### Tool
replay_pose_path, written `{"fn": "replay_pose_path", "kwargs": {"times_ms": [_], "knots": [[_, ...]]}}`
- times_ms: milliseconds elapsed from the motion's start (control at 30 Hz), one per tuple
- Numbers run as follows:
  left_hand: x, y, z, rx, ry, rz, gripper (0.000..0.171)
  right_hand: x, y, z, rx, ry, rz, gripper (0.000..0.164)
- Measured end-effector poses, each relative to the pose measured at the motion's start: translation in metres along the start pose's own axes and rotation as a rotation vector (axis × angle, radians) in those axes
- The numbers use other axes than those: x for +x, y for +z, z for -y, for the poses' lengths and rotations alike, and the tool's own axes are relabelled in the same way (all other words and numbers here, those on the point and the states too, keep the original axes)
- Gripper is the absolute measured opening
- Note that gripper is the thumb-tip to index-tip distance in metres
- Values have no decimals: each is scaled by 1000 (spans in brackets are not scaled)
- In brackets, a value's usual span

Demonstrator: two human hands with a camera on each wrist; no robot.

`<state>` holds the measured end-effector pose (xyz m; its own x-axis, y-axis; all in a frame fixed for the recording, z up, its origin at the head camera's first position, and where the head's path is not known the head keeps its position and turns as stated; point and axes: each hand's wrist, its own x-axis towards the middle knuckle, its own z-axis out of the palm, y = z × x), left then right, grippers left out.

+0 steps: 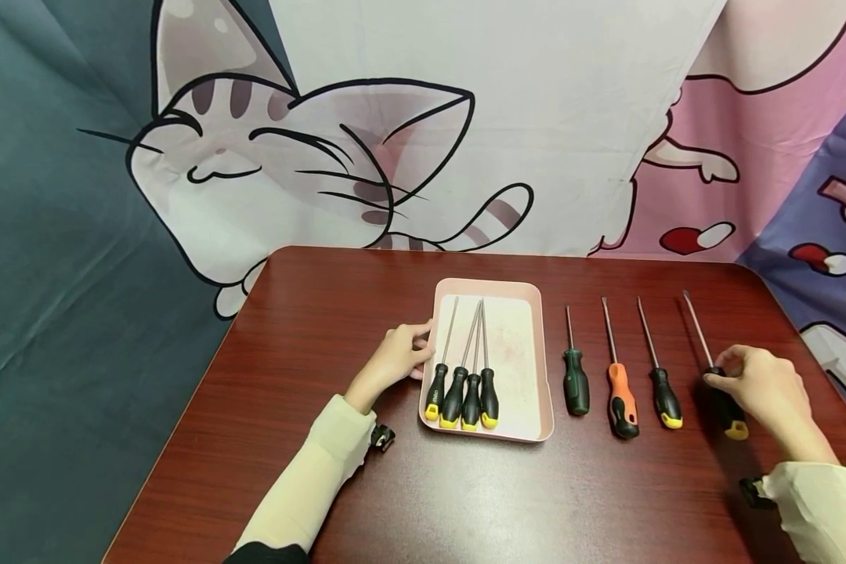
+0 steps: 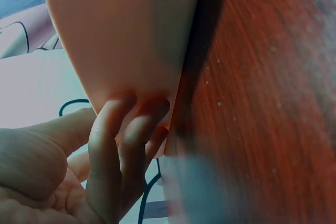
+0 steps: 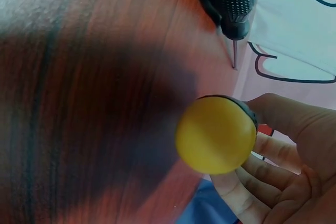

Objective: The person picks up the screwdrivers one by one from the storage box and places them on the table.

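Observation:
My left hand (image 1: 396,354) grips the left edge of a shallow pink tray (image 1: 546,392), with fingers against its outer wall (image 2: 126,35). Inside the tray lie several screwdrivers with black handles and yellow ends, shafts pointing away; one is the leftmost screwdriver (image 1: 436,392). At the far right, my right hand (image 1: 764,388) pinches a black screwdriver (image 1: 732,415) near the top of its handle. Its round yellow end (image 3: 216,136) faces the right wrist camera. A shadow lies apart from its shaft, so it seems slightly raised.
Between the tray and my right hand, a dark green screwdriver (image 1: 576,384), an orange and black screwdriver (image 1: 622,395) and a black and yellow screwdriver (image 1: 666,399) lie in a row on the brown table (image 1: 465,501). A cat-print cloth (image 1: 571,117) hangs behind.

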<state>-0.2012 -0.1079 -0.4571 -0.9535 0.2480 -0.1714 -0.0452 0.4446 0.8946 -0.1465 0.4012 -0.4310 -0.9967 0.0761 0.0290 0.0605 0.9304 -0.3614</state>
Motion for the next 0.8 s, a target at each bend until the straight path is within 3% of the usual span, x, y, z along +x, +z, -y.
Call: {"fn": "replay_pose_path", "kwargs": {"times_ms": [800], "knots": [[-1,-1,-1,22,12,7,56,4,10,-7,6,37,93,31]]}}
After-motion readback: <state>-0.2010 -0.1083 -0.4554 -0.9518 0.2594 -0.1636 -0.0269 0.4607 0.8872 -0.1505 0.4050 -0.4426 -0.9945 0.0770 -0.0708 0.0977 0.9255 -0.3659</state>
